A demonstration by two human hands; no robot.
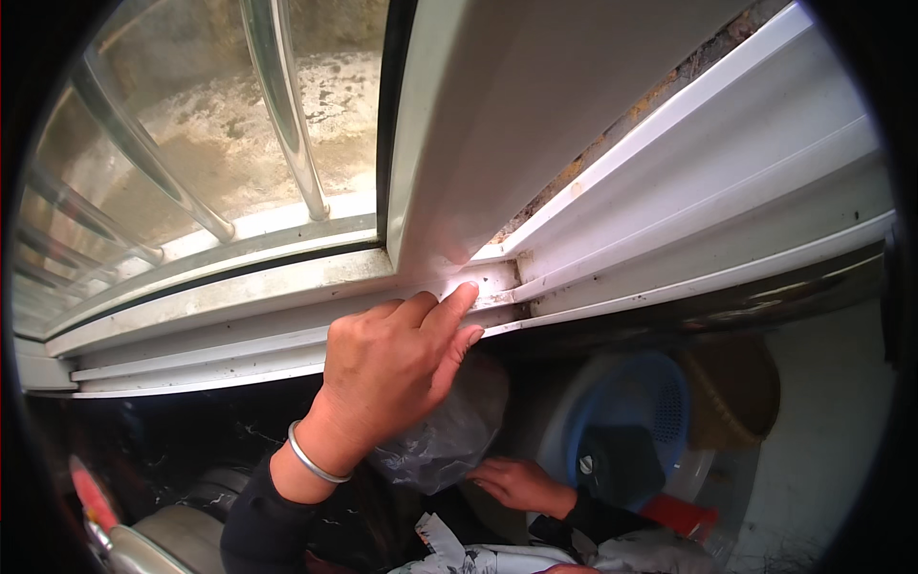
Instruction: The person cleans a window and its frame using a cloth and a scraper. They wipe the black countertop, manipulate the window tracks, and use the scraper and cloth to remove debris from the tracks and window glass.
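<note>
My left hand (pixel 387 359), with a metal bangle at the wrist, reaches over the white window-frame track (pixel 495 298). Its index fingertip touches the track near a joint with dark dirt specks; the thumb is apart from it by the outer lip, and the other fingers are curled. Nothing shows between the fingertips. Below it hangs a translucent plastic bag (pixel 448 438), partly hidden by that hand. Lower down, my right hand (pixel 523 486) has its fingers closed at the bag's lower right edge.
Left of the white sash (pixel 393 262) are glass and metal bars (pixel 287 107). A crumbly gap (pixel 574 168) runs beside the frame at upper right. Below stand a blue perforated basin (pixel 670 402), a brown basket (pixel 739 387), a red object (pixel 681 513) and a metal pot lid (pixel 168 538).
</note>
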